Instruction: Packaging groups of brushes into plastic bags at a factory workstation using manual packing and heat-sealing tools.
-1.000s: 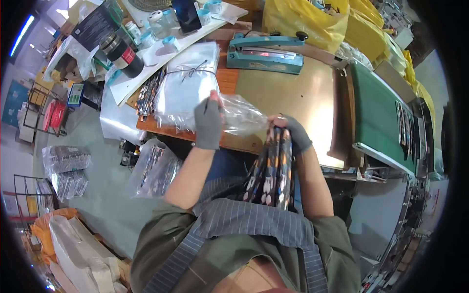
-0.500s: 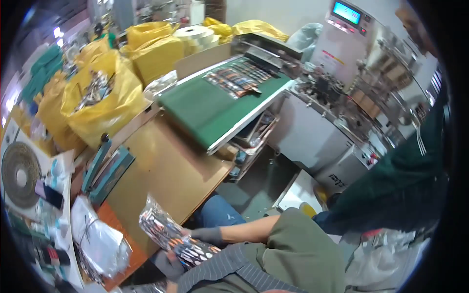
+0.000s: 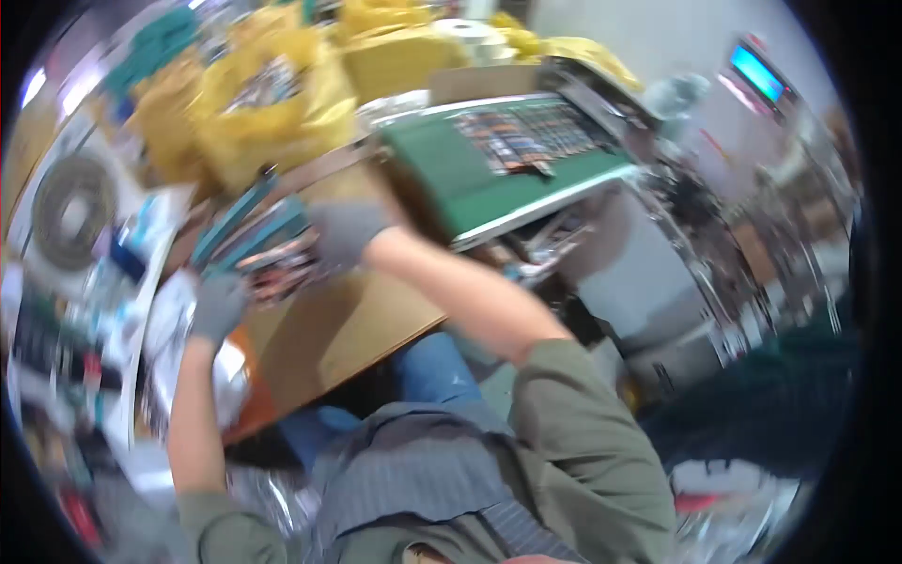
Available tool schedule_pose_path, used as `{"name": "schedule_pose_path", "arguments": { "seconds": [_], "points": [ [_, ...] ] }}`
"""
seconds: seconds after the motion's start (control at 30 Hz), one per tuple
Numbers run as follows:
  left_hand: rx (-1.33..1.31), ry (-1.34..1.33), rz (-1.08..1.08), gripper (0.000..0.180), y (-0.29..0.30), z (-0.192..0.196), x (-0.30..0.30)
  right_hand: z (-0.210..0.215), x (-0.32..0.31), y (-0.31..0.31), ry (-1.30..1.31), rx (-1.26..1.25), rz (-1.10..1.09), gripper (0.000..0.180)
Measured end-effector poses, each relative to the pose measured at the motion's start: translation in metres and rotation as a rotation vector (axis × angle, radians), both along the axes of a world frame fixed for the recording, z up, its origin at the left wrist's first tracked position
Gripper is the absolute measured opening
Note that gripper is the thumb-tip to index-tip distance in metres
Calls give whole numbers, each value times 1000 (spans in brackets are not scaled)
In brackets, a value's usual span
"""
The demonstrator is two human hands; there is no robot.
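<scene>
In front of me a person in grey gloves works at a bench (image 3: 385,327) with smooth golden-brown top, left of the frame's centre. The bundle of patterned strips (image 3: 280,274) is at the centre left, close by the teal heat sealer (image 3: 224,226). The right hand (image 3: 349,235) grasps its right end; the left hand (image 3: 220,305) is just beside the other end, but blur hides the fingers, so whether it grips I cannot tell. Below this hand, a stack of clear bags (image 3: 172,352) rests near an orange-brown board (image 3: 259,387). At the upper left stands a round fan (image 3: 73,209). Yellow sacks (image 3: 218,132) fill the upper part, and at the upper right a green conveyor belt (image 3: 432,174) carries more strips (image 3: 512,141). Beyond it glows a blue screen (image 3: 757,73).
</scene>
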State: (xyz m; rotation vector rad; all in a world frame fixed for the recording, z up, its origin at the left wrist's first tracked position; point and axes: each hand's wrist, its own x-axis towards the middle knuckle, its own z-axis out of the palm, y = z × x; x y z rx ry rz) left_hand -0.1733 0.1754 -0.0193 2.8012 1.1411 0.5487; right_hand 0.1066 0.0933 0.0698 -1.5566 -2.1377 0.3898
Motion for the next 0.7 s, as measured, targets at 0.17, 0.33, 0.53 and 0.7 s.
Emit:
{"name": "schedule_pose_path", "arguments": {
  "seconds": [0.17, 0.33, 0.53, 0.7],
  "points": [
    [237, -300, 241, 25, -18, 52, 64, -28, 37, 42, 210, 366, -173, 10],
    [-330, -471, 210, 26, -26, 66, 57, -35, 53, 53, 434, 158, -43, 15],
    [-570, -782, 224, 24, -54, 71, 62, 4, 44, 40, 201, 92, -42, 27],
    [-559, -1023, 156, 19, -84, 108, 78, -15, -11, 18, -21, 474, 303, 24]
  ]
}}
